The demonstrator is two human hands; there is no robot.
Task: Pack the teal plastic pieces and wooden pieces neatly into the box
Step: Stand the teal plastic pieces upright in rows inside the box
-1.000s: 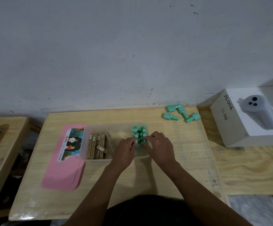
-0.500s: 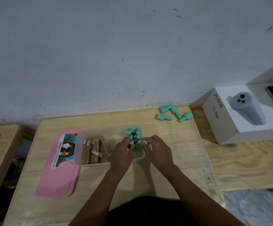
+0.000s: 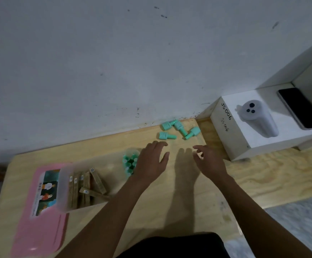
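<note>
A clear plastic box (image 3: 63,190) sits on the wooden table (image 3: 170,211). Several wooden pieces (image 3: 82,185) lie in its left half, and a cluster of upright teal plastic pieces (image 3: 129,162) stands in its right end. Several loose teal pieces (image 3: 179,129) lie near the wall at the table's back right. My left hand (image 3: 151,161) hovers over the box's right end, fingers spread and holding nothing. My right hand (image 3: 207,161) is above the bare table to its right, fingers apart and empty, a short way below the loose pieces.
The pink box lid (image 3: 39,216) with a picture label lies under and left of the box. A white carton (image 3: 244,131) marked JS006 stands at the right with a grey device (image 3: 257,118) and a dark phone (image 3: 300,108) on it. The wall runs along the table's back edge.
Both hands have left the teal cluster in the box and moved up and right toward the loose teal pieces. The view has shifted, with the box now lower left.
</note>
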